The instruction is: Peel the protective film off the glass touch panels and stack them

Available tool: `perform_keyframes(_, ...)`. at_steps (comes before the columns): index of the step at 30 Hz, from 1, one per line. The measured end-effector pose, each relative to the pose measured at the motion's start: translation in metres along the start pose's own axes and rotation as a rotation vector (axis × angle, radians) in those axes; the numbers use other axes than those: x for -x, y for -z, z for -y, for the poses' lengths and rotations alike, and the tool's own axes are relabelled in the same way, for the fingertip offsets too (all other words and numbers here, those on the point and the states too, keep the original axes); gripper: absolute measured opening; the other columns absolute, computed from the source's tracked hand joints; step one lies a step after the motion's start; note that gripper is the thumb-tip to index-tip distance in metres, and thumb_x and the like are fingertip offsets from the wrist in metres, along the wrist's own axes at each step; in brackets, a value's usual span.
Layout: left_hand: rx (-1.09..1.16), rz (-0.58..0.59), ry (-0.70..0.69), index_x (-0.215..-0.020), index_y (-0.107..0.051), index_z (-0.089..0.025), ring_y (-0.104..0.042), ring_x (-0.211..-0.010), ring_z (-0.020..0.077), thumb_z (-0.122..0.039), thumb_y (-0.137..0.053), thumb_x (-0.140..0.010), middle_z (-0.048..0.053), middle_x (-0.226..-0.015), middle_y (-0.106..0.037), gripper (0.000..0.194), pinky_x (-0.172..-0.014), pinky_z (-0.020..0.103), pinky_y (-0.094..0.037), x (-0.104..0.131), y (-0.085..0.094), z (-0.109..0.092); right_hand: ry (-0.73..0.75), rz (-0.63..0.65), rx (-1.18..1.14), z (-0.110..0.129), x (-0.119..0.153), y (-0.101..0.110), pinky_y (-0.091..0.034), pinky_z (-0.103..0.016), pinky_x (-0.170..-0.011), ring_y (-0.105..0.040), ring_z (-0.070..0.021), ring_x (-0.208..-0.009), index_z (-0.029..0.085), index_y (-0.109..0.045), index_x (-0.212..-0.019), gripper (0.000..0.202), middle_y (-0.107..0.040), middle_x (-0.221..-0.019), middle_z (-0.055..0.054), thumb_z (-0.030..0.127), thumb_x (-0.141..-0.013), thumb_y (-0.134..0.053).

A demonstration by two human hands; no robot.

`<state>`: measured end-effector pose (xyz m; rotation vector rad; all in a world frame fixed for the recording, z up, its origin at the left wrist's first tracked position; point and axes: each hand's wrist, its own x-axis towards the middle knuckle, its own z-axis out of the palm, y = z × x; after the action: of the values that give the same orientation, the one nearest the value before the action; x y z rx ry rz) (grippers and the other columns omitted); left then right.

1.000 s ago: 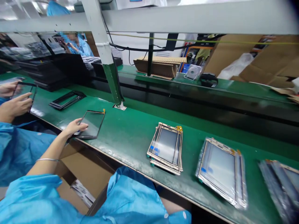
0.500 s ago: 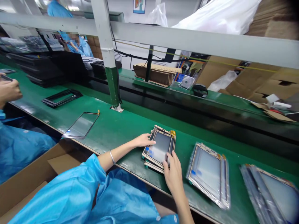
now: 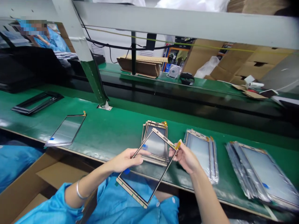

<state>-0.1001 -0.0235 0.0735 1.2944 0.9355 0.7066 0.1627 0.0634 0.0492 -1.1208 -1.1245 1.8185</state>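
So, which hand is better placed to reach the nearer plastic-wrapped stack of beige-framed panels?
Probably the right: the right hand is nearer that wrapped stack, while the left hand holds the opposite edge of their clear, beige-framed panel.

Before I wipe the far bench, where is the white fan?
In the head view, the white fan stands just right of centre on the far green bench, between the cardboard dividers on its left and a black object.

Shows as a clear rectangular panel point(image 3: 149, 166), black-bordered, with pale end strips point(image 3: 163, 138) and an orange tab point(image 3: 178, 145); slants above the near edge of the table point(image 3: 116, 130), held by left hand point(image 3: 127, 160) and right hand point(image 3: 186, 156).
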Motion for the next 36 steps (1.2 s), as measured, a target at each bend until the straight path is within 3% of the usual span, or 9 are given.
perform_keyframes(4, -0.004, 0.03, 0.01, -0.117, -0.063, -0.014, -0.024, -0.056, 0.008, -0.055, -0.059, -0.083, -0.007, -0.062, -0.026, 0.054, -0.053, 0.023, -0.021, 0.01, 0.0, 0.001, 0.05, -0.003, 0.255, 0.01, 0.022, -0.013, -0.039, -0.021, -0.04, -0.054, -0.0117, -0.041, 0.015, -0.062, -0.065, 0.058, -0.065, -0.055, -0.005, 0.073, -0.066, -0.067)
perform_keyframes(7, 0.012, 0.013, 0.031, -0.115, -0.065, -0.015, -0.026, -0.054, 0.0072, -0.055, -0.06, -0.082, -0.008, -0.06, -0.029, 0.052, -0.052, 0.021, -0.023, 0.008, -0.001, 0.005, 0.182, -0.148, 0.359, 0.0, 0.035, -0.023, -0.041, -0.022, -0.039, -0.052, -0.0122, -0.038, 0.018, -0.057, -0.065, 0.055, -0.057, -0.046, 0.0, 0.072, -0.071, -0.062)
perform_keyframes(9, 0.055, -0.018, 0.021, -0.112, -0.067, -0.016, -0.039, -0.057, 0.0077, -0.053, -0.062, -0.082, -0.005, -0.063, -0.043, 0.048, -0.055, 0.02, -0.032, 0.006, -0.003, 0.009, 0.268, -0.252, 0.39, -0.011, 0.04, -0.023, -0.042, -0.023, -0.039, -0.051, -0.0131, -0.037, 0.02, -0.055, -0.067, 0.051, -0.053, -0.043, 0.002, 0.07, -0.078, -0.056)
perform_keyframes(11, 0.145, -0.01, 0.019, -0.113, -0.066, -0.018, -0.058, -0.077, 0.0141, -0.052, -0.062, -0.082, 0.004, -0.089, -0.063, 0.046, -0.066, 0.024, -0.045, 0.006, -0.005, 0.013, 0.324, -0.273, 0.472, -0.018, 0.043, -0.019, -0.044, -0.025, -0.041, -0.053, -0.0149, -0.039, 0.02, -0.056, -0.069, 0.048, -0.054, -0.044, 0.002, 0.065, -0.085, -0.049)
perform_keyframes(14, 0.245, 0.124, 0.099, -0.123, -0.059, -0.021, -0.065, -0.102, 0.0236, -0.053, -0.058, -0.086, 0.014, -0.123, -0.062, 0.05, -0.077, 0.033, -0.052, 0.01, -0.006, 0.014, 0.46, -0.198, 0.726, -0.011, 0.044, -0.012, -0.051, -0.029, -0.057, -0.063, -0.019, -0.06, 0.019, -0.064, -0.079, 0.041, -0.065, -0.064, -0.004, 0.052, -0.092, -0.044)
perform_keyframes(17, 0.165, 0.234, 0.18, -0.128, -0.054, -0.018, -0.068, -0.099, 0.0236, -0.051, -0.054, -0.09, 0.018, -0.119, -0.066, 0.051, -0.077, 0.033, -0.054, 0.017, -0.005, 0.006, 0.588, -0.052, 0.899, 0.014, 0.045, -0.016, -0.05, -0.03, -0.076, -0.064, -0.0194, -0.085, 0.02, -0.065, -0.099, 0.025, -0.069, -0.093, -0.006, 0.038, -0.094, -0.048)
perform_keyframes(23, -0.059, 0.311, 0.196, -0.129, -0.054, -0.017, -0.069, -0.099, 0.022, -0.048, -0.047, -0.094, 0.016, -0.119, -0.067, 0.047, -0.075, 0.03, -0.055, 0.026, -0.004, -0.009, 0.533, 0.278, 1.094, 0.054, 0.052, -0.036, -0.045, -0.025, -0.066, -0.059, -0.0136, -0.073, 0.022, -0.055, -0.087, 0.011, -0.063, -0.081, 0.001, 0.026, -0.095, -0.048)
perform_keyframes(30, -0.064, 0.358, 0.221, -0.128, -0.055, -0.019, -0.068, -0.1, 0.0201, -0.047, -0.047, -0.095, 0.015, -0.119, -0.067, 0.044, -0.076, 0.027, -0.055, 0.029, -0.004, -0.011, 0.58, 0.322, 1.167, 0.053, 0.059, -0.033, -0.043, -0.023, -0.059, -0.055, -0.012, -0.065, 0.022, -0.05, -0.083, 0.016, -0.058, -0.074, 0.002, 0.024, -0.097, -0.043)
perform_keyframes(36, 0.181, 0.43, 0.276, -0.126, -0.057, -0.022, -0.07, -0.097, 0.0191, -0.047, -0.053, -0.092, 0.011, -0.116, -0.07, 0.042, -0.072, 0.024, -0.055, 0.02, 0.005, -0.005, 0.922, 0.173, 1.226, 0.044, 0.074, -0.028, -0.051, -0.031, -0.071, -0.06, -0.0196, -0.086, 0.02, -0.055, -0.09, 0.013, -0.06, -0.096, -0.01, 0.018, -0.096, -0.043)
